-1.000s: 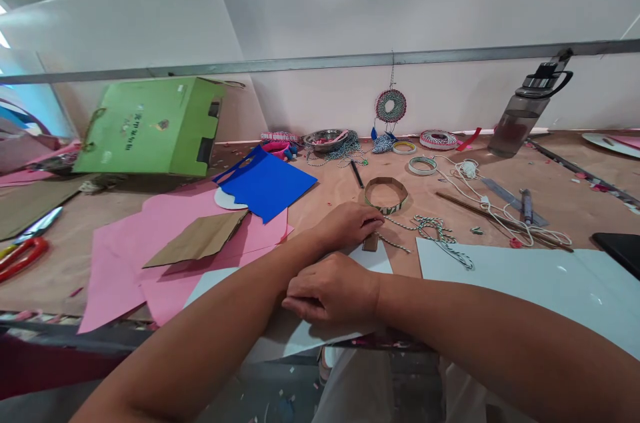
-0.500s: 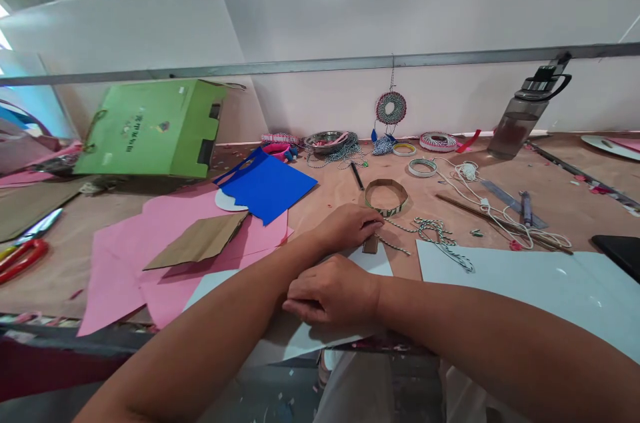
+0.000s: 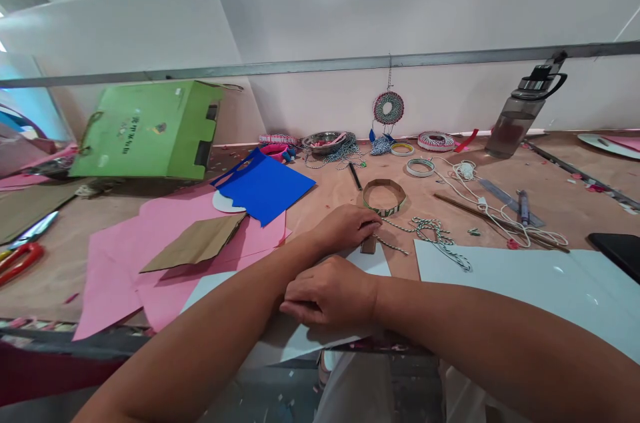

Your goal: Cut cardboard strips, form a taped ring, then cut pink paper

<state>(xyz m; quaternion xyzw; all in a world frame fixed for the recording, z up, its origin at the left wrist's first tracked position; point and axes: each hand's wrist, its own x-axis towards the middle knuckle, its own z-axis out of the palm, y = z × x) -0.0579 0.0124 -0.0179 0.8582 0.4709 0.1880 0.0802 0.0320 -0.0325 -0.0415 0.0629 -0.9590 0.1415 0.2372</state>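
My left hand [image 3: 349,226] lies on the table with its fingertips pinched on a small brown cardboard strip [image 3: 369,245] that green-and-white twine [image 3: 436,233] runs to. Just beyond it stands a cardboard ring [image 3: 383,196] wrapped partly in twine. My right hand [image 3: 330,293] crosses in front of the left forearm. It rests with curled fingers on a white sheet [image 3: 300,336] at the table's near edge, and I see nothing in it.
Pink paper [image 3: 165,236], a brown card piece [image 3: 197,243] and blue paper [image 3: 263,186] lie to the left, with a green box [image 3: 145,129] behind. Red-handled scissors [image 3: 20,256] are far left. A large white sheet [image 3: 525,283], white cord [image 3: 495,213], tape rolls and a water bottle [image 3: 520,117] are on the right.
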